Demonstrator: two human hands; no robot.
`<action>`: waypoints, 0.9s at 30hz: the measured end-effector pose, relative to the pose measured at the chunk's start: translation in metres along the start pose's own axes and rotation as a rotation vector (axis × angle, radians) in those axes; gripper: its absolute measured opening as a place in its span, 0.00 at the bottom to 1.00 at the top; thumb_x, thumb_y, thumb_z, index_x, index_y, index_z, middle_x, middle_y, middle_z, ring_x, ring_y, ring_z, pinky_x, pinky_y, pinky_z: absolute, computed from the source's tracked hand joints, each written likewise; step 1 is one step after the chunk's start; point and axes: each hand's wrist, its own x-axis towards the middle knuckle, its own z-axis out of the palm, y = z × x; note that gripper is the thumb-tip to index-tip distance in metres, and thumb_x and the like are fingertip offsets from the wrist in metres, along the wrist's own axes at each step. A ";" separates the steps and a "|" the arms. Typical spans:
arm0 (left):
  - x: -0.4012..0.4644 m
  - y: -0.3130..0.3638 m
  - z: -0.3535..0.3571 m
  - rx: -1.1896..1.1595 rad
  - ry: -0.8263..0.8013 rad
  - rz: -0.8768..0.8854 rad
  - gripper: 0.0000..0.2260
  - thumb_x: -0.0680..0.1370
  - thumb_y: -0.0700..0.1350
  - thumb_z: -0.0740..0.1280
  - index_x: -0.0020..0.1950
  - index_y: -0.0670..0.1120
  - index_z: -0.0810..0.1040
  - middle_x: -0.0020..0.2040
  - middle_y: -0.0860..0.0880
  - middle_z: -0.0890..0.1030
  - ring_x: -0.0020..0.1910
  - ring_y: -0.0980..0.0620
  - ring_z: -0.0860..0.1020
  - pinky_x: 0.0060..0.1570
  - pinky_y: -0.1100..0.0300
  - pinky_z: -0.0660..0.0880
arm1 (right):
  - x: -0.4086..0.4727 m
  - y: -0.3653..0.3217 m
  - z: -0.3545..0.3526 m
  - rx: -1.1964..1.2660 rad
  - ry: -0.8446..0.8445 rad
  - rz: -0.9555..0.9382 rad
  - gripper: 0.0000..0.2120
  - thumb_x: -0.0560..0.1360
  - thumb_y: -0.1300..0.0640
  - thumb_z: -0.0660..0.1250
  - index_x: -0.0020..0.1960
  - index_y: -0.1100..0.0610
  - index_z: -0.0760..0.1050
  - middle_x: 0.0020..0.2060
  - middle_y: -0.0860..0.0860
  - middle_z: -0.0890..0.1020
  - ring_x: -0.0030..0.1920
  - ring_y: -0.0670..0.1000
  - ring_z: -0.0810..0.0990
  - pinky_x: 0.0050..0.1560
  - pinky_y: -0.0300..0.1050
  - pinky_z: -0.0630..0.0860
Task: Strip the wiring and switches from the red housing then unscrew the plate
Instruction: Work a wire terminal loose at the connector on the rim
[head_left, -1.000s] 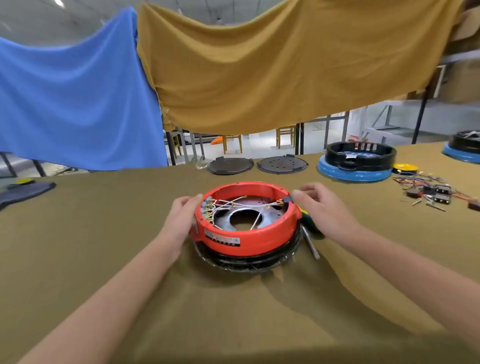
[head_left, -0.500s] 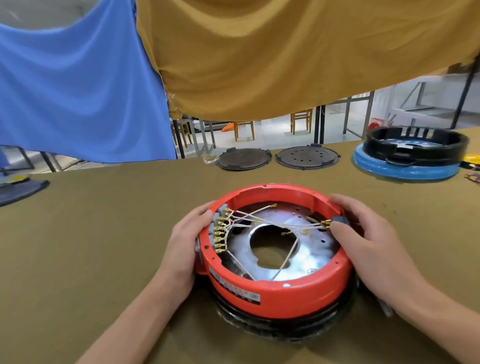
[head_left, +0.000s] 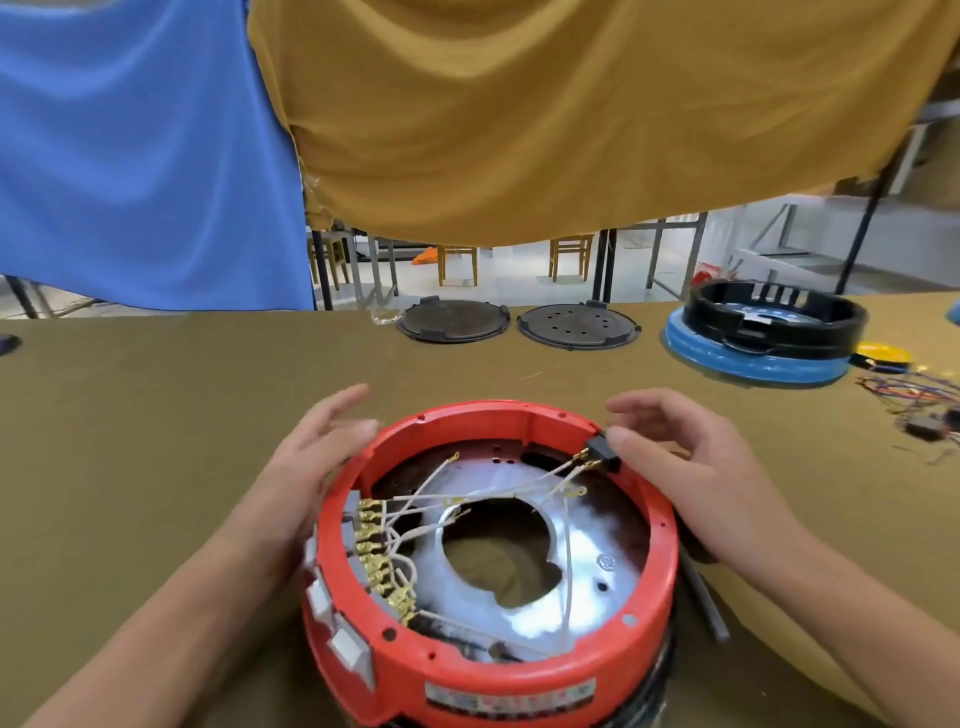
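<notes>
On the table (head_left: 130, 415), left hand (head_left: 306, 467) rests spread against the red housing (head_left: 493, 665). Right hand (head_left: 691, 467) pinches the black switch (head_left: 602, 451) at the rim

My left palm (head_left: 306, 483) hides the red housing (head_left: 498, 670) wall behind my fingers, its near edge runs off-frame, and the label (head_left: 511, 696) below is too blurred to read.

The housing (head_left: 488, 649) sits on the table (head_left: 130, 441), near the front edge. A plate (head_left: 587, 561) lies inside it, with wires (head_left: 467, 499) across the top. The left hand (head_left: 306, 467) is on its left side and the right hand (head_left: 691, 467) on its right. Behind it lie two flat lids (head_left: 452, 322) side by side. A second housing (head_left: 763, 332) sits to their right, with loose wires (head_left: 919, 400) beside it.
</notes>
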 end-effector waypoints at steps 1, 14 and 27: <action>0.002 0.000 0.001 0.001 -0.048 -0.036 0.24 0.68 0.44 0.72 0.65 0.53 0.79 0.54 0.49 0.85 0.50 0.47 0.85 0.51 0.52 0.78 | -0.001 -0.002 -0.002 -0.018 0.016 0.003 0.05 0.76 0.55 0.70 0.50 0.47 0.80 0.43 0.45 0.83 0.44 0.44 0.81 0.43 0.30 0.74; -0.007 0.007 0.011 0.137 0.000 -0.081 0.09 0.79 0.43 0.65 0.56 0.51 0.81 0.47 0.42 0.85 0.37 0.50 0.83 0.39 0.55 0.78 | 0.009 -0.008 -0.010 0.013 0.075 0.075 0.05 0.76 0.53 0.71 0.51 0.51 0.82 0.44 0.47 0.86 0.46 0.43 0.83 0.46 0.33 0.77; 0.002 0.002 0.016 0.134 -0.108 -0.028 0.07 0.77 0.42 0.66 0.52 0.46 0.83 0.43 0.47 0.86 0.39 0.56 0.84 0.38 0.66 0.78 | 0.007 -0.010 -0.010 -0.018 -0.248 0.093 0.09 0.74 0.56 0.73 0.53 0.45 0.83 0.48 0.43 0.86 0.49 0.43 0.84 0.52 0.42 0.79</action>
